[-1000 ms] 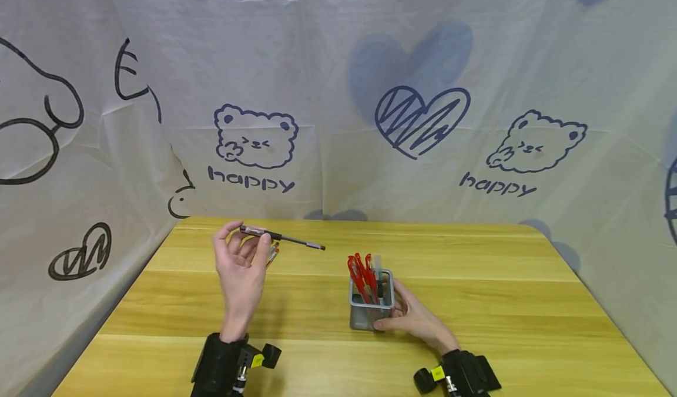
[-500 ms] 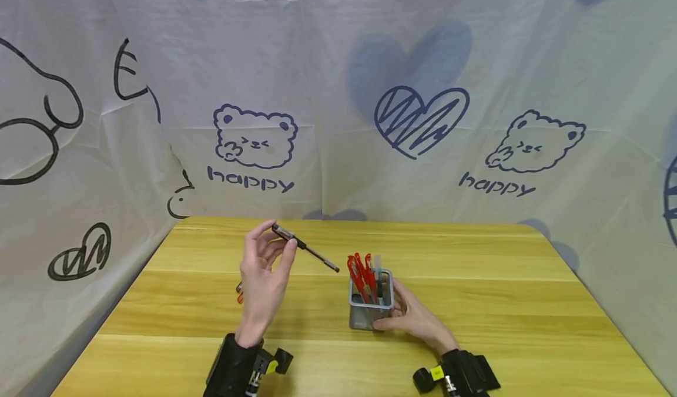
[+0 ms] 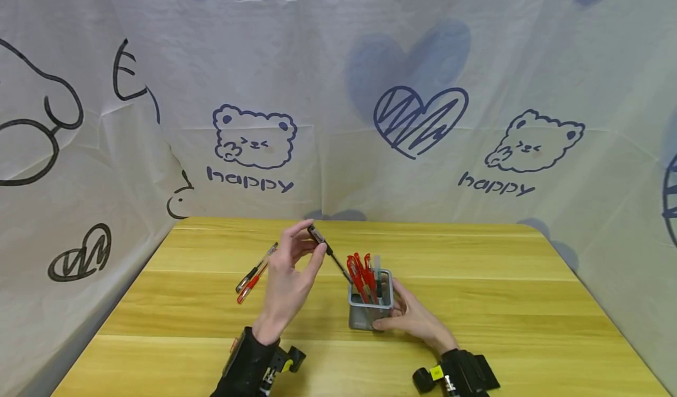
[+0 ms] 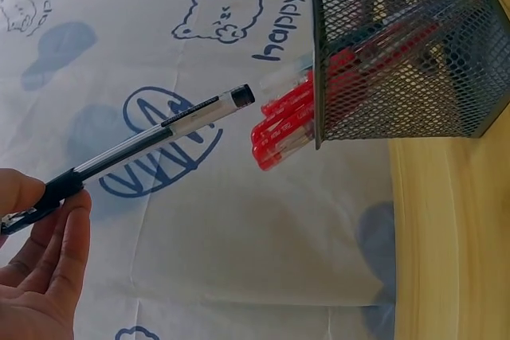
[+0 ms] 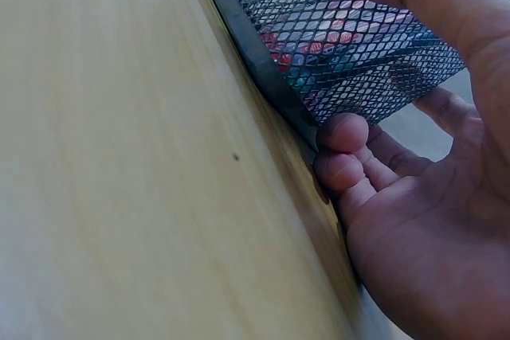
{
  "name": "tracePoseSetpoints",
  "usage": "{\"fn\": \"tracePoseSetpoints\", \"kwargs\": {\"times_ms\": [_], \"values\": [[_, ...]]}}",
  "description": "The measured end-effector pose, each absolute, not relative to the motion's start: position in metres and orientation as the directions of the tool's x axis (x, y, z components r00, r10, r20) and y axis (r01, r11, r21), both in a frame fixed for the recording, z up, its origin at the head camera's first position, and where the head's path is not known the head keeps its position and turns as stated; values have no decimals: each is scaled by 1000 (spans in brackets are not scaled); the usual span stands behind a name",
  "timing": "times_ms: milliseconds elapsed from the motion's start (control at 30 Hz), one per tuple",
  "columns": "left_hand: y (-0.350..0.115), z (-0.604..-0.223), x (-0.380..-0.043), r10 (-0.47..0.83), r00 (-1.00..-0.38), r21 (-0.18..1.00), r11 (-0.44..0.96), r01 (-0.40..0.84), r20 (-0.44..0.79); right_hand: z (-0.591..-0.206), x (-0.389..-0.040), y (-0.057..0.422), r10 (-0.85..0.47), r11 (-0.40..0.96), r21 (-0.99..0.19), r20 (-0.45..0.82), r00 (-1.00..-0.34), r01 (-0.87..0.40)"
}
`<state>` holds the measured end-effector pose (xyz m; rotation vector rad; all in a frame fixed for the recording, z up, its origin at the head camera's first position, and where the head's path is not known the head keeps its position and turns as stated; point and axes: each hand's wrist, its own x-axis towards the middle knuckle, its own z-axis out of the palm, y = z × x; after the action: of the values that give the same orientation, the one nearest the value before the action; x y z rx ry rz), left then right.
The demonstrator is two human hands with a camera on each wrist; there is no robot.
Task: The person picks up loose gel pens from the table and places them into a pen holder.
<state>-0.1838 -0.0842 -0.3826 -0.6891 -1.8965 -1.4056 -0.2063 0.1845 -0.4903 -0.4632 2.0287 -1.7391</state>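
While the black pen (image 4: 119,154) slants down toward the mesh holder (image 3: 362,319), I'd guess the step in hand is dropping it in. The left hand (image 3: 288,279) pinches its upper part at roughly 11 o'clock from the holder; the right hand (image 3: 418,320), at 4 o'clock, grips the holder low down. Can't tell if the pen's lower end touches the rim. Next move probably calls for tipping it more upright and dodging the 3 red pens (image 3: 357,276) in there. 2 loose pens, a dark pen (image 3: 254,272) and a reddish pen (image 3: 251,285), lie past 9 o'clock. Surface is a yellowish wood-grain table (image 3: 476,279); pale cloth (image 3: 328,62) hangs at 12 o'clock, doodled with bears, hearts and "happy".
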Motion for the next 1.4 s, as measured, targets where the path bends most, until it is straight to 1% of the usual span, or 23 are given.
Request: {"fn": "tracePoseSetpoints", "kwargs": {"times_ms": [233,400,733,900,1000,1100,1167,1267,1400], "values": [[-74,-387,-186,77,-656,612,292,735,751,-492,-206,183,-502,171,-985,-106,-858,22],[-69,-389,-188,108,-672,618,306,724,733,-492,-207,183,-511,153,-988,-106,-853,31],[-57,-394,-190,193,-683,596,362,717,705,-493,-207,183,-522,122,-992,-97,-847,39],[-54,-396,-188,216,-686,588,379,715,695,-493,-208,183,-502,145,-989,-100,-859,30],[-53,-398,-187,226,-697,590,395,704,680,-493,-208,183,-496,158,-987,-103,-862,27],[-53,-399,-186,244,-726,615,400,679,643,-493,-208,183,-507,146,-989,-96,-857,25],[-57,-401,-186,228,-761,655,398,642,607,-493,-208,183,-514,137,-990,-89,-853,20],[-71,-405,-189,147,-818,708,431,559,557,-492,-208,183,-520,136,-991,-86,-850,17],[-106,-419,-199,10,-863,716,553,425,505,-492,-208,183,-521,142,-990,-89,-849,16]]}}
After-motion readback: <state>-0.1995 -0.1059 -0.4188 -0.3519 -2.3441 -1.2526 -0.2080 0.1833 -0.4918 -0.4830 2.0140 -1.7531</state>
